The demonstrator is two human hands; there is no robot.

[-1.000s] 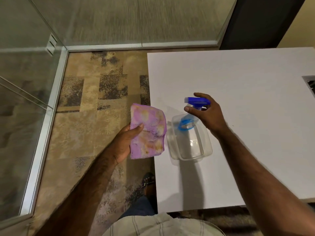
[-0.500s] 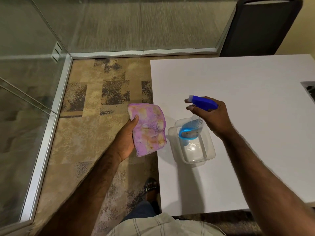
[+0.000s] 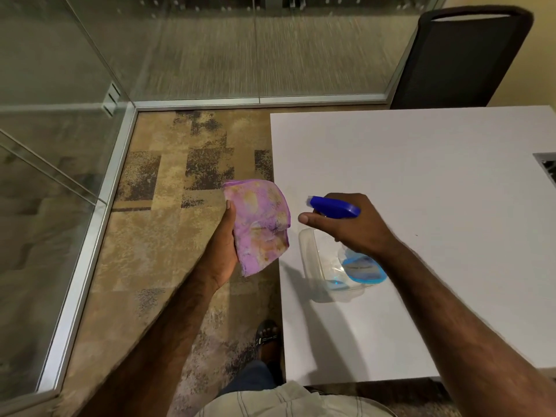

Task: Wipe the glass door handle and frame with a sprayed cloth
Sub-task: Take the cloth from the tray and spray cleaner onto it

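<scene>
The neck and trigger of the spray bottle (image 3: pixel 334 207) are covered by the right hand (image 3: pixel 350 227), so only the blue head above the knuckles and the clear body with blue liquid below the wrist are seen; whether a finger is on the trigger cannot be told. The fingers of the left hand (image 3: pixel 221 251) are hidden behind the cloth (image 3: pixel 260 224) (only the thumb is seen, laid along its near edge); the cloth is gripped upright, out over the carpet (image 3: pixel 168 224) just off the edge of the white table (image 3: pixel 421 176). The bottle is gripped by the right hand above a clear plastic tub (image 3: pixel 319 266) standing on the table, and part of the tub is blocked by hand and bottle. The nozzle is pointed at the cloth, with a gap between them. No door handle can be made out; the glass walls (image 3: pixel 45 176) and their metal frame (image 3: pixel 99 212) are seen at the left and along the top, partly blurred. The chair (image 3: pixel 457 55) beyond the table is cut off at the top, and a dark opening in the table at the right edge is cut off too. A sandalled foot (image 3: pixel 267 338) is seen beside the table's near corner.

Compared with half a second ago, the bottle is lifted higher out of the tub and tilted further, its base now clear of the rim; the cloth is held at much the same spot; more of the chair and glass is brought into view.
</scene>
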